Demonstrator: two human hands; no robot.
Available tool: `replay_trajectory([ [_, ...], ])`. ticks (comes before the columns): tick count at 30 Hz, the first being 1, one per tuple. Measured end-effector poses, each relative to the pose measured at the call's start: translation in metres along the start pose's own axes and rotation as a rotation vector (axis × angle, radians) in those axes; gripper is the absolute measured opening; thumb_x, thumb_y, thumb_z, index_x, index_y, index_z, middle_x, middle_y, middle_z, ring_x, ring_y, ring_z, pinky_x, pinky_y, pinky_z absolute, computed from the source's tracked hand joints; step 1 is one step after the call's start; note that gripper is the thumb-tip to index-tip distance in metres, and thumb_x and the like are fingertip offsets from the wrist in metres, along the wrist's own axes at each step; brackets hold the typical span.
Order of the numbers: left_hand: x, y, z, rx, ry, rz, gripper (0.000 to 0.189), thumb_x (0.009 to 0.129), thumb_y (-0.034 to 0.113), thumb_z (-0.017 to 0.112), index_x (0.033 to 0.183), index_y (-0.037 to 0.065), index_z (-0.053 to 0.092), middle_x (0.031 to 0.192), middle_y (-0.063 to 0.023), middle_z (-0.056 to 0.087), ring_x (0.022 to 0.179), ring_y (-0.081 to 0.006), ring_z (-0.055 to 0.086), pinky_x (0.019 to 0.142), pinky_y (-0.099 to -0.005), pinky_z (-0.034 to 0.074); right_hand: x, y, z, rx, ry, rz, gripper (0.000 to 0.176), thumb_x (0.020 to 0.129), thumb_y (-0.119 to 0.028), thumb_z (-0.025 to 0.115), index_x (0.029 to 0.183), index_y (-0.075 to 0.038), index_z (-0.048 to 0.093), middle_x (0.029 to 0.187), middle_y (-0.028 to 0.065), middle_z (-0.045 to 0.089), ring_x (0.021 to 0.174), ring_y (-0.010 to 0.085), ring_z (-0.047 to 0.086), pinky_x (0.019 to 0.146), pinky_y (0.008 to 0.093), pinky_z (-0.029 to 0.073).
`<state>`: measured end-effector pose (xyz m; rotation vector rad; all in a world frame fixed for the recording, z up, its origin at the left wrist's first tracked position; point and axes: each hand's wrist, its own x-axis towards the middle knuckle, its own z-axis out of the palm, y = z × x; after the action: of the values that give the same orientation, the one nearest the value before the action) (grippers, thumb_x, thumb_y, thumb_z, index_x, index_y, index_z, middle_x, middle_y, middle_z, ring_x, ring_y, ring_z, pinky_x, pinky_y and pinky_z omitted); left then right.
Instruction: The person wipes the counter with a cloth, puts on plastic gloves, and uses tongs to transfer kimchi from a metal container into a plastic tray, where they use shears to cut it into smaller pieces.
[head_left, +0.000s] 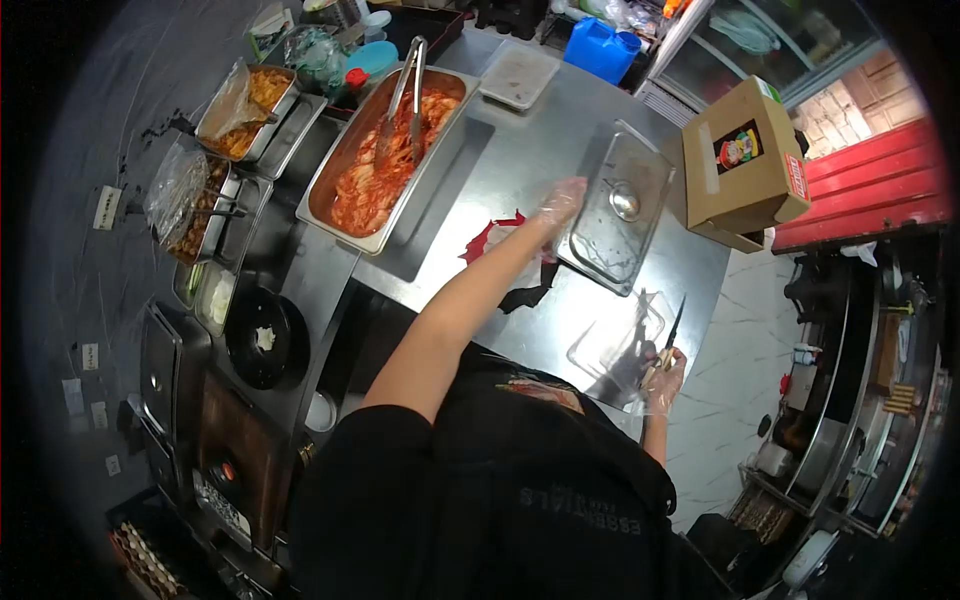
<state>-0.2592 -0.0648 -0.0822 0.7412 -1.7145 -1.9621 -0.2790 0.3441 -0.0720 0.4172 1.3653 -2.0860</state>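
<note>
My left hand (562,203), in a clear plastic glove, reaches across the steel table to the near edge of a steel pan lid (612,225) with a round handle recess. Its fingers look stretched out, with nothing seen in them. Under that forearm lies a crumpled red, white and black plastic wrapper (490,240), partly hidden. My right hand (663,382), also gloved, is closed around a knife (677,322) whose slim dark blade points away from me. Beside it, at the table's front, sits a clear plastic container or lid (620,335).
A deep steel pan (318,205) of kimchi with tongs (410,95) stands left. Smaller food pans (290,150) and a black bowl (290,350) line the far left. Further back are a translucent lidded box (520,75), a blue jug (600,50) and a cardboard box (735,165).
</note>
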Motion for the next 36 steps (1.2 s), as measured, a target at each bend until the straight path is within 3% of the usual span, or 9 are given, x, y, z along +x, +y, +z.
replay_trajectory([
  [2,-0.001,0.01,-0.005,0.46,0.026,0.144,0.036,0.097,0.025,0.048,0.123,0.001,0.057,0.119,-0.0178,0.062,0.11,-0.033,0.059,0.095,-0.0393,0.047,-0.026,-0.007,0.04,-0.741,0.122,-0.313,0.024,0.091,0.002,0.05,0.113,-0.007,0.044,0.081,0.0073,0.064,0.062,0.0103,0.055,0.052,0.0239,0.045],
  [5,-0.067,0.036,-0.032,0.672,0.052,0.265,0.039,0.091,0.028,0.051,0.123,0.006,0.056,0.123,-0.0173,0.058,0.12,-0.0362,0.05,0.102,-0.0447,0.038,-0.034,-0.012,0.052,-0.79,0.087,-0.356,0.023,0.094,-0.001,0.048,0.116,-0.007,0.042,0.082,0.0099,0.066,0.06,0.0085,0.053,0.052,0.0208,0.044],
  [7,-0.123,0.084,-0.045,1.166,0.214,-0.016,0.042,0.086,0.027,0.058,0.121,0.003,0.054,0.118,-0.0188,0.058,0.117,-0.0373,0.049,0.1,-0.0465,0.039,-0.054,-0.021,0.086,-0.794,0.063,-0.297,0.024,0.094,0.0,0.048,0.116,-0.005,0.041,0.084,0.013,0.066,0.061,0.0082,0.053,0.054,0.0212,0.045],
  [11,-0.163,0.069,-0.069,1.259,0.18,-0.195,0.043,0.084,0.029,0.063,0.115,0.0,0.054,0.098,-0.0224,0.059,0.1,-0.0364,0.057,0.098,-0.0477,0.04,-0.045,0.011,0.14,-0.593,-0.218,-0.296,0.036,0.089,0.006,0.051,0.121,-0.006,0.041,0.087,0.0156,0.066,0.067,0.0097,0.056,0.058,0.0214,0.047],
  [18,-0.243,0.067,-0.162,0.742,0.172,-0.231,0.054,0.087,0.034,0.064,0.125,-0.002,0.054,0.125,-0.0239,0.057,0.115,-0.0383,0.055,0.096,-0.0414,0.045,-0.024,0.081,0.233,-1.013,-0.212,-0.453,0.031,0.086,0.003,0.05,0.115,-0.009,0.052,0.088,0.0071,0.068,0.076,0.0131,0.062,0.069,0.0271,0.049],
  [20,-0.266,0.143,-0.2,0.817,0.097,-0.595,0.056,0.087,0.031,0.064,0.13,-0.002,0.05,0.121,-0.0238,0.059,0.113,-0.0365,0.057,0.098,-0.042,0.044,-0.012,0.111,0.243,-1.079,-0.205,-0.483,0.033,0.084,0.001,0.053,0.116,-0.01,0.052,0.088,0.0114,0.067,0.077,0.0204,0.064,0.072,0.0327,0.05],
  [25,-0.312,0.121,-0.301,0.95,0.428,-0.336,0.053,0.086,0.027,0.061,0.129,-0.001,0.05,0.109,-0.0268,0.063,0.102,-0.0405,0.061,0.092,-0.0438,0.047,-0.035,0.119,0.291,-1.167,-0.167,-0.392,0.04,0.08,0.0,0.055,0.118,-0.01,0.049,0.093,0.0197,0.067,0.088,0.0369,0.066,0.079,0.0438,0.049],
  [28,-0.297,0.121,-0.323,1.146,0.481,-0.519,0.049,0.086,0.024,0.06,0.127,-0.002,0.051,0.109,-0.0272,0.063,0.103,-0.0426,0.06,0.088,-0.045,0.048,-0.035,0.121,0.294,-1.233,-0.12,-0.389,0.038,0.079,-0.001,0.056,0.116,-0.009,0.05,0.093,0.0188,0.067,0.088,0.0356,0.067,0.079,0.0426,0.049],
  [36,-0.296,0.186,-0.298,1.445,0.668,-0.229,0.027,0.085,0.019,0.061,0.108,0.005,0.063,0.097,-0.0169,0.066,0.091,-0.0363,0.064,0.077,-0.0439,0.051,-0.039,0.129,0.292,-1.07,-0.091,-0.335,0.038,0.079,-0.005,0.062,0.116,-0.006,0.051,0.091,0.0105,0.068,0.083,0.0204,0.065,0.079,0.0306,0.049],
])
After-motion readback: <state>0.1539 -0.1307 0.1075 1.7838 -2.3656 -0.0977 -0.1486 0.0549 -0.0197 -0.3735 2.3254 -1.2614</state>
